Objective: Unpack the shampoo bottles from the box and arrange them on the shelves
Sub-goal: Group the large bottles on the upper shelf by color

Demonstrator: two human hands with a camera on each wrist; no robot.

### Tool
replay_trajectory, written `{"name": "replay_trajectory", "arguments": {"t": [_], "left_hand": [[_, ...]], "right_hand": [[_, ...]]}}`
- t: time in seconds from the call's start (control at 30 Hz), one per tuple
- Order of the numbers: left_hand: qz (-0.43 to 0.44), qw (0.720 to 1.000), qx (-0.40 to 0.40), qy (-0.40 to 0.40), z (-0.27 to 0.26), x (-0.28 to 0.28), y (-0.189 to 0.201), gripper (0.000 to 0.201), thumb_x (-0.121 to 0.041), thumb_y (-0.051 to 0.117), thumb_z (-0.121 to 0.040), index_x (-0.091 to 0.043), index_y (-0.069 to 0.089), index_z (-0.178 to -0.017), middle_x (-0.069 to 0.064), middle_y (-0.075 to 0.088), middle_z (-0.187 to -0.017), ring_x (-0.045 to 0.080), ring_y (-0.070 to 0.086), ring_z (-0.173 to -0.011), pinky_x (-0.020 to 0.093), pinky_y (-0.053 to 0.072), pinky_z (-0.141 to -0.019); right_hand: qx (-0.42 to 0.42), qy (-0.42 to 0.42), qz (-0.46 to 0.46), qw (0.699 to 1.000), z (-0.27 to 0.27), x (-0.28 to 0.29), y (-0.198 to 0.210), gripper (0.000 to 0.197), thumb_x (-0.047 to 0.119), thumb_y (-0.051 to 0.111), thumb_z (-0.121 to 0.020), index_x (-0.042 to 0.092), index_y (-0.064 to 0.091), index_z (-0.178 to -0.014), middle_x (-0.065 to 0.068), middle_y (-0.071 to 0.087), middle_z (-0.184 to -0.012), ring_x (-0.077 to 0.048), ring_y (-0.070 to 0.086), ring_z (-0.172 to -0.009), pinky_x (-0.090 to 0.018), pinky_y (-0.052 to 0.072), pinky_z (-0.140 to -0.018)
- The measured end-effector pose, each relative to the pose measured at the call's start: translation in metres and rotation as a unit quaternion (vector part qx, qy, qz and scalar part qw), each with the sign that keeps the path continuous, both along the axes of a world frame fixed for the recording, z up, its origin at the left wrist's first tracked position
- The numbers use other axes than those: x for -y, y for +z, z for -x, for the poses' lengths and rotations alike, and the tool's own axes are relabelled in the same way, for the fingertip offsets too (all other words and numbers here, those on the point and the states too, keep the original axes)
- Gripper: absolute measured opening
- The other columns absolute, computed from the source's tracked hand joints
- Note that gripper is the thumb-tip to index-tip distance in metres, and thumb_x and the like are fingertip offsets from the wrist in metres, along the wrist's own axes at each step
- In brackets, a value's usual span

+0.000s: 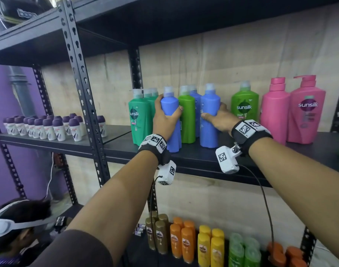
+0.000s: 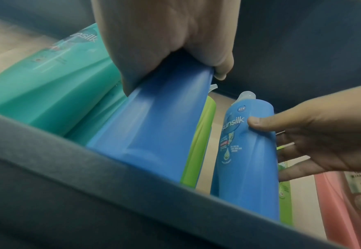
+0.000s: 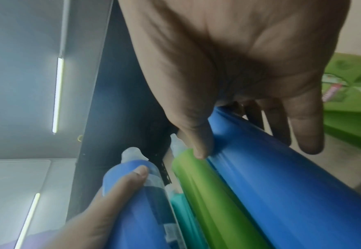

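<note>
We are gripping a blue bottle [image 1: 169, 114] in each hand [image 1: 164, 118] [image 1: 217, 117], seating both on the well-stocked shelf [image 1: 203, 157] (box unseen).

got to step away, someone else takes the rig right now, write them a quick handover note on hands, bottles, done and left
Left hand grips a blue Sunsilk bottle standing at the front of the middle shelf.
Right hand grips a second blue bottle, also standing there.
Done: teal, green and pink bottles already shelved.
Left: release and line up both blues. The box is out of view, so remaining stock is unknown.
</note>
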State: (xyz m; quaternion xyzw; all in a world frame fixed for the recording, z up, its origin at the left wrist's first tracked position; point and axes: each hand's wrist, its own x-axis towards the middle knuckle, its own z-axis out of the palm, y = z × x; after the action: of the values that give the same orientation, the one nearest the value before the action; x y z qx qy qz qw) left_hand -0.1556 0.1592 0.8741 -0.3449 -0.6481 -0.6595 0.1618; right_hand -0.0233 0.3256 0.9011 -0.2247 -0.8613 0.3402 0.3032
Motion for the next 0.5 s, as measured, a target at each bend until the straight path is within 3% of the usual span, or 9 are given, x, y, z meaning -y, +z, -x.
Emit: {"name": "replay_trajectory", "arguments": {"t": [0.1,0.17,0.3,0.4,0.5], "left_hand": [[0.009,1.000,-0.006,-0.016,0.002,0.003,0.001,0.079,-0.046,0.075,-0.090,-0.033,0.028,-0.152,-0.005,0.063,-0.120,-0.002,0.065,-0.090,0.003,0.046,-0.064],[0.015,0.999,-0.015,-0.034,0.005,0.004,0.000,0.081,-0.045,0.075,-0.091,-0.031,0.025,-0.153,-0.003,0.062,-0.124,-0.003,0.066,-0.091,0.004,0.047,-0.065],[0.006,0.998,-0.025,-0.054,0.009,0.005,-0.002,0.080,-0.041,0.076,-0.092,-0.028,0.025,-0.152,-0.002,0.060,-0.124,-0.010,0.065,-0.085,0.005,0.048,-0.067],[-0.004,0.997,-0.027,-0.066,0.010,0.003,-0.003,0.077,-0.037,0.076,-0.092,-0.027,0.027,-0.151,0.001,0.061,-0.127,0.008,0.069,-0.096,0.018,0.055,-0.078],[-0.008,0.997,-0.025,-0.077,0.014,0.005,-0.004,0.076,-0.038,0.076,-0.092,-0.029,0.027,-0.150,-0.009,0.061,-0.117,-0.009,0.066,-0.082,0.008,0.050,-0.068]], "right_hand": [[0.059,-0.052,-0.058,0.995,-0.004,0.009,0.013,0.082,0.048,0.061,-0.098,-0.003,0.029,-0.153,-0.021,0.039,-0.152,-0.037,0.045,-0.137,-0.043,0.041,-0.112],[0.042,-0.081,-0.091,0.992,-0.008,0.014,0.018,0.073,0.044,0.058,-0.099,-0.005,0.036,-0.148,-0.022,0.039,-0.150,-0.037,0.044,-0.136,-0.039,0.040,-0.111],[-0.090,-0.107,-0.100,0.985,-0.017,0.019,0.021,0.050,0.027,0.063,-0.093,0.007,0.042,-0.133,-0.015,0.038,-0.135,-0.034,0.055,-0.107,-0.029,0.043,-0.080],[-0.143,-0.089,-0.154,0.974,-0.023,0.028,0.030,0.030,0.023,0.061,-0.091,0.011,0.048,-0.116,-0.010,0.051,-0.116,-0.031,0.055,-0.096,-0.030,0.039,-0.076],[-0.066,-0.092,-0.223,0.968,-0.024,0.043,0.040,0.020,0.025,0.058,-0.092,0.005,0.063,-0.096,-0.015,0.067,-0.102,-0.034,0.060,-0.098,-0.036,0.047,-0.081]]}}
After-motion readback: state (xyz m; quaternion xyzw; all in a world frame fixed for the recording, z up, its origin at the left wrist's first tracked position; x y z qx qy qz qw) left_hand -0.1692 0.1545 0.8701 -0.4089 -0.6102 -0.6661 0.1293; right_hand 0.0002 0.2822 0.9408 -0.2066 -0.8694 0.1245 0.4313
